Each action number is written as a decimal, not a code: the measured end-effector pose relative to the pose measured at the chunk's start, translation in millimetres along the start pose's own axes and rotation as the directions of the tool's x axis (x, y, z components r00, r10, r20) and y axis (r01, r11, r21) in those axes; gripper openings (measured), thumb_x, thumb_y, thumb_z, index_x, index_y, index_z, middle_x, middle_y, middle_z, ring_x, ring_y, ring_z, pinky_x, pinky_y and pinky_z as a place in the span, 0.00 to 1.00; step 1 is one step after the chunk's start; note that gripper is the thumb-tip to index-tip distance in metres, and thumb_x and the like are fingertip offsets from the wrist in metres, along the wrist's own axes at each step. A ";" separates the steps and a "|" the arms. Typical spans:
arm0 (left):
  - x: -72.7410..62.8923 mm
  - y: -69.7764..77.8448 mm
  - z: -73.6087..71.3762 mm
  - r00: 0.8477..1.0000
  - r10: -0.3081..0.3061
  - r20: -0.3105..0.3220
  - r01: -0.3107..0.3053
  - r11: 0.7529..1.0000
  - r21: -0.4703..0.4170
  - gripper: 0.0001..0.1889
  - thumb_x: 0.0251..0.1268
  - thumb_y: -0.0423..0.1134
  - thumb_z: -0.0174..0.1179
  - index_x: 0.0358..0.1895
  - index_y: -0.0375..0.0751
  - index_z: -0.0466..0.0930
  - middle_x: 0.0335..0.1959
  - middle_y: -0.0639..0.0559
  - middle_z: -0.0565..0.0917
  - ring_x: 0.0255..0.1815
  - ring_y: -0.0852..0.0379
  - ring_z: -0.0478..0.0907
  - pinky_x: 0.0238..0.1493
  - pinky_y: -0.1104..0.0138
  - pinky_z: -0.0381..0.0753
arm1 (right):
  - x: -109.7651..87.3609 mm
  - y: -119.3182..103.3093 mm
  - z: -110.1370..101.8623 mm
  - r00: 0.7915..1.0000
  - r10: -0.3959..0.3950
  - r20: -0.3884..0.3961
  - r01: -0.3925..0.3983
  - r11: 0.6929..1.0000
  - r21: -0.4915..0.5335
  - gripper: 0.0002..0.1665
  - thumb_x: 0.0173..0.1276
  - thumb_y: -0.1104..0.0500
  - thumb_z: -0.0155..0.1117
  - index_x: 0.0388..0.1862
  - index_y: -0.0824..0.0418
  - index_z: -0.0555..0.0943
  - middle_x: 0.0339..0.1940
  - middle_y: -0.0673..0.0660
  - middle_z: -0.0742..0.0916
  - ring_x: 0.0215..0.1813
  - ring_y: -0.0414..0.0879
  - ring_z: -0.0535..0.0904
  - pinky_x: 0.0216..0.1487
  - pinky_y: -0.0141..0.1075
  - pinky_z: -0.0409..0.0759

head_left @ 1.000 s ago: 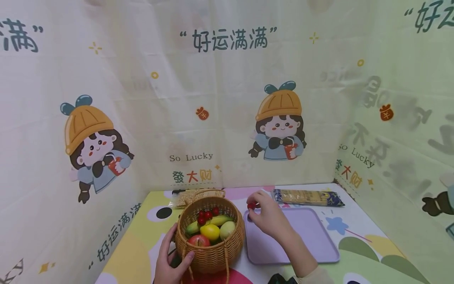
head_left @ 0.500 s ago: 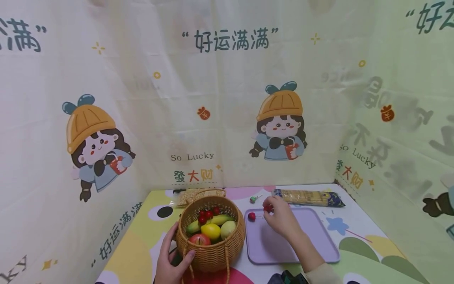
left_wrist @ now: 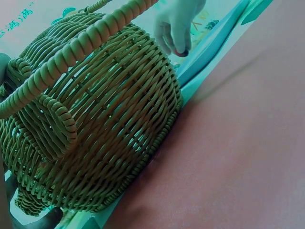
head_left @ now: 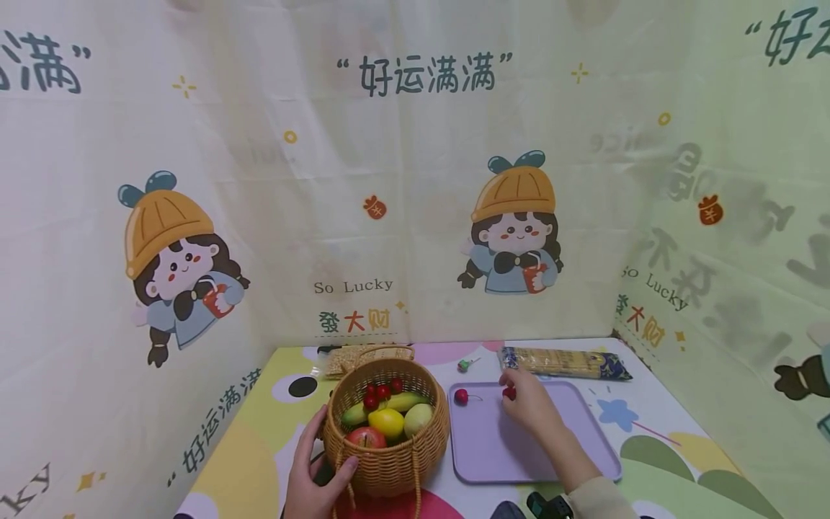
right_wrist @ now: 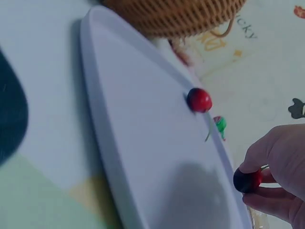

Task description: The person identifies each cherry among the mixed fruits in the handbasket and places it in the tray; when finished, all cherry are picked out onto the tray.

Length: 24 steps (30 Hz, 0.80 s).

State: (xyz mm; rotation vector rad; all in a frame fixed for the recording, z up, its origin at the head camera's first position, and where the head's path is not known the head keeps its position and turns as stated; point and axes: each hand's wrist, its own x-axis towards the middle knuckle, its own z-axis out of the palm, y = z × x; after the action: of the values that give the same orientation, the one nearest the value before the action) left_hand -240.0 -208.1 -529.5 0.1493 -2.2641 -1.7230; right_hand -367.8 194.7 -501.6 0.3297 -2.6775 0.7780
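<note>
My left hand (head_left: 316, 477) grips the side of a round wicker basket (head_left: 389, 468), thumb at its front. Inside the basket lie a red apple (head_left: 366, 437), a lemon (head_left: 386, 424), a pale green round fruit (head_left: 418, 418), long yellow-green fruit (head_left: 408, 401) and several cherries (head_left: 383, 391). Over the back of a lilac tray (head_left: 493, 450), my right hand (head_left: 530, 404) pinches a dark red cherry (right_wrist: 247, 180) between thumb and fingers. Another cherry (head_left: 461, 396), with its stem, rests in the tray's back left corner.
Behind the tray lies a small green and red item with a thin stalk (head_left: 463, 365). A long clear pack of noodles (head_left: 570, 362) lies at the back right, and a pack of pale grains (head_left: 338, 360) sits behind the basket. Printed cloth walls enclose the table.
My right hand has moved right across the tray's back with a cherry. The other cherry and the green item have come into view behind it. My left hand stays on the basket.
</note>
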 end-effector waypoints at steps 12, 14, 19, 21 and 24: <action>0.1 -0.7 0.7 1.000 0.002 0.001 -0.002 1.000 0.005 0.51 0.67 0.54 0.79 0.89 0.59 0.59 0.83 0.43 0.67 0.77 0.41 0.66 0.70 0.34 0.85 | 5.1 11.7 5.5 0.999 -0.001 0.044 0.006 0.995 -0.100 0.10 0.60 0.74 0.76 0.38 0.63 0.87 0.31 0.55 0.86 0.37 0.47 0.80 0.44 0.48 0.86; 0.1 -0.8 0.7 1.000 0.007 -0.002 -0.007 1.000 0.005 0.51 0.67 0.54 0.79 0.89 0.59 0.60 0.83 0.43 0.67 0.77 0.42 0.66 0.69 0.34 0.85 | 5.3 13.0 6.4 0.999 -0.002 0.042 0.006 0.995 -0.104 0.10 0.60 0.74 0.76 0.37 0.63 0.87 0.31 0.54 0.87 0.37 0.47 0.81 0.45 0.49 0.88; -0.3 -1.6 0.9 1.000 0.016 -0.009 -0.016 1.000 0.000 0.51 0.67 0.53 0.80 0.89 0.58 0.60 0.83 0.43 0.67 0.77 0.42 0.66 0.69 0.33 0.85 | 5.3 17.0 8.6 0.999 -0.009 0.034 0.012 0.994 -0.104 0.10 0.59 0.74 0.76 0.37 0.63 0.86 0.31 0.54 0.87 0.37 0.48 0.82 0.46 0.50 0.88; -0.4 -2.1 1.0 1.000 0.015 -0.011 -0.015 1.000 0.000 0.51 0.67 0.53 0.80 0.89 0.58 0.60 0.83 0.43 0.67 0.77 0.42 0.66 0.69 0.33 0.85 | 5.0 18.1 9.2 0.999 0.004 0.043 0.000 0.995 -0.103 0.10 0.60 0.74 0.75 0.38 0.63 0.86 0.31 0.54 0.87 0.37 0.48 0.82 0.46 0.50 0.88; -0.1 -2.3 1.2 1.000 0.008 -0.009 -0.008 1.000 0.004 0.51 0.67 0.54 0.80 0.89 0.58 0.60 0.84 0.43 0.67 0.78 0.40 0.67 0.69 0.34 0.85 | 4.2 17.9 9.5 0.997 0.030 0.066 -0.024 0.995 -0.098 0.11 0.61 0.73 0.76 0.40 0.63 0.87 0.33 0.54 0.87 0.38 0.48 0.82 0.47 0.51 0.89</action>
State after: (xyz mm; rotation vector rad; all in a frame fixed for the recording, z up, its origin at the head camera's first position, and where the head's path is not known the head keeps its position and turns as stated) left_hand -240.5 -207.6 -532.0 0.1490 -2.2591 -1.7102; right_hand -379.5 203.6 -516.1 0.3016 -2.7773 0.6530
